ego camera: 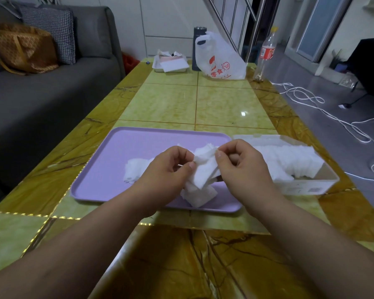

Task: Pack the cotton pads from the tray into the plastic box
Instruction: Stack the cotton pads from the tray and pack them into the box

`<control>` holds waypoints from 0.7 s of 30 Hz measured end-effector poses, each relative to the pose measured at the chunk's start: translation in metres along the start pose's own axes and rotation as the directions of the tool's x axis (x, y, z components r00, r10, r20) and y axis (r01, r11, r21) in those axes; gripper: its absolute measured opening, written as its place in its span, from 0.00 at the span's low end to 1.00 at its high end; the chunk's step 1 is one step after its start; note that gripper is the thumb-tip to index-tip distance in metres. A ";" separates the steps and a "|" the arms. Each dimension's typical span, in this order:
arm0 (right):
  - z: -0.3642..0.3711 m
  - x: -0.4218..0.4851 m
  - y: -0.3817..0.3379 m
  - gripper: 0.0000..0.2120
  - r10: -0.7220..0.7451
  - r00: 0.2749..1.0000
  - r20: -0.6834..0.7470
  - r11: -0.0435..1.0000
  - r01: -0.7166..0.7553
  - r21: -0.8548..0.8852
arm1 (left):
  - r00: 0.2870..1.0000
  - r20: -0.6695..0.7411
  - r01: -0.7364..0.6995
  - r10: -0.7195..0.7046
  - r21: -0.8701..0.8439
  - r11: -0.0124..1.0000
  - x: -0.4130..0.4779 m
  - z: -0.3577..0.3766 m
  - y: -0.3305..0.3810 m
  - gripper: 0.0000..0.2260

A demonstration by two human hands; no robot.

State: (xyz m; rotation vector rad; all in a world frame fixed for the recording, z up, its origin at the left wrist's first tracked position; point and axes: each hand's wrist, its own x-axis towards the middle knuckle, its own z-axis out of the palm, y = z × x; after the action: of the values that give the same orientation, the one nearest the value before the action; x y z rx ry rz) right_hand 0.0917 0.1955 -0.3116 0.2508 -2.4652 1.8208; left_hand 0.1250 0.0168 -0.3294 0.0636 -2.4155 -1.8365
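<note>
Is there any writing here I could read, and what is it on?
"零食": red print on the white bag; the mark beside it is unclear.
Red label on the bottle: too blurred to read.
Print on the front of the box: too small to read.

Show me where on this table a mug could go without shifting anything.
Widest free patch: the table top between the far rim of the purple tray and the plastic bag and small white tray. A narrower strip runs left of the purple tray. Crowded: the tray's middle, where left hand and right hand grip cotton pads, and the plastic box beside it.
</note>
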 end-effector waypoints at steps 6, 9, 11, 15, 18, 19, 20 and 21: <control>-0.010 0.008 -0.001 0.04 0.098 0.992 -0.084 0.992 -0.090 0.089 | 1.000 -0.019 0.010 -0.010 0.017 1.000 0.002 -0.002 -0.003 0.02; -0.015 0.012 -0.004 0.04 0.134 0.974 -0.181 0.979 -0.102 0.176 | 0.999 -0.042 0.010 -0.007 0.066 0.998 0.003 -0.003 -0.003 0.02; -0.016 0.012 -0.008 0.04 0.134 0.973 -0.186 0.972 -0.093 0.215 | 0.997 -0.076 0.023 -0.016 0.087 0.996 0.003 -0.003 -0.004 0.03; -0.014 0.010 -0.012 0.03 0.074 0.997 -0.016 0.978 -0.069 0.196 | 0.993 -0.099 0.064 -0.060 0.037 0.997 0.003 -0.004 -0.003 0.05; -0.011 0.006 -0.010 0.04 0.047 0.991 0.121 0.995 -0.057 0.079 | 0.996 -0.068 0.051 -0.050 0.011 0.999 0.001 -0.005 0.003 0.03; -0.011 0.004 -0.009 0.04 0.044 0.989 0.142 0.997 -0.053 0.059 | 0.997 -0.059 0.048 -0.047 0.001 0.999 0.000 -0.005 0.005 0.02; -0.010 0.003 -0.008 0.04 0.044 0.987 0.152 0.997 -0.053 0.055 | 0.998 -0.053 0.044 -0.044 -0.006 0.999 -0.001 -0.005 0.006 0.02; -0.010 0.003 -0.008 0.04 0.045 0.987 0.155 0.997 -0.055 0.057 | 0.998 -0.050 0.040 -0.040 -0.012 0.999 -0.001 -0.004 0.007 0.02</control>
State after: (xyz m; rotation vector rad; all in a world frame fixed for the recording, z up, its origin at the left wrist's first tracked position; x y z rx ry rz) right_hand 0.0896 0.2024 -0.3012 0.3484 -2.5401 1.9700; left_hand 0.1268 0.0149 -0.3214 0.1565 -2.3879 -1.8413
